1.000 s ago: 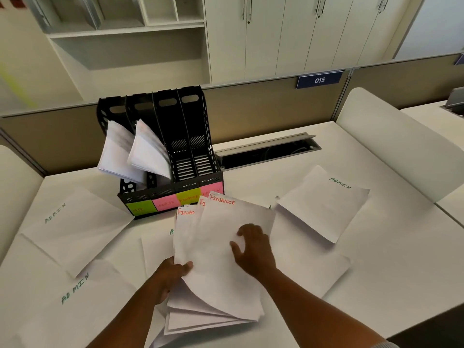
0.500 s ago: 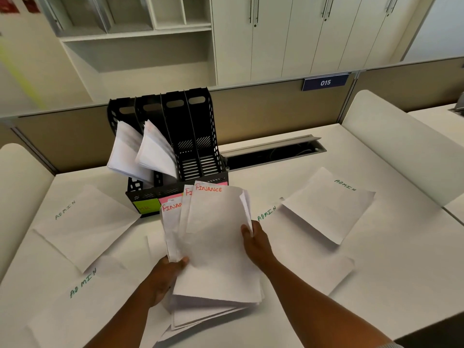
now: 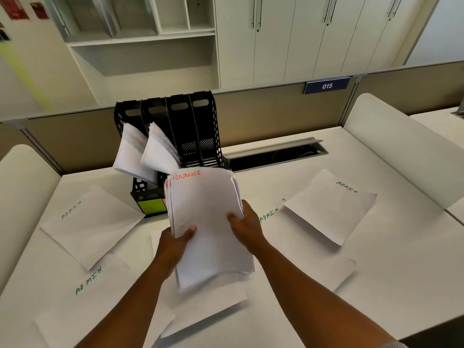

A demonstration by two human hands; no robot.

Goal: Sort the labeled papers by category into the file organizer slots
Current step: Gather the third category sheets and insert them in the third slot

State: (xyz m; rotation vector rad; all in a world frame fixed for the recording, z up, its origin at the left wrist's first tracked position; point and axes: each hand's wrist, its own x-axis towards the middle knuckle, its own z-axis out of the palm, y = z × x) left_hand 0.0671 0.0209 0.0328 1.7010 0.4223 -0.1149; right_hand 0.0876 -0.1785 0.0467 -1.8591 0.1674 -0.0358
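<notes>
I hold a stack of white papers marked FINANCE in red (image 3: 208,217) upright above the desk, just in front of the black file organizer (image 3: 190,126). My left hand (image 3: 175,241) grips the stack's left edge and my right hand (image 3: 244,223) its right edge. The organizer's two left slots hold white sheets (image 3: 140,149) that lean out to the left; its two right slots look empty. A green sticky label (image 3: 152,207) shows on its front; the stack hides the other labels.
Sheets marked ADMIN in green lie around: one at the left (image 3: 90,222), one at the near left (image 3: 90,297), one at the right (image 3: 331,207), one under it (image 3: 301,247). An open cable slot (image 3: 276,154) runs behind. Low partition panels flank the desk.
Both hands have gathered the fanned FINANCE sheets into one squared stack and lifted it off the desk toward the organizer. My right hand moved from the top of the sheets to their right edge.
</notes>
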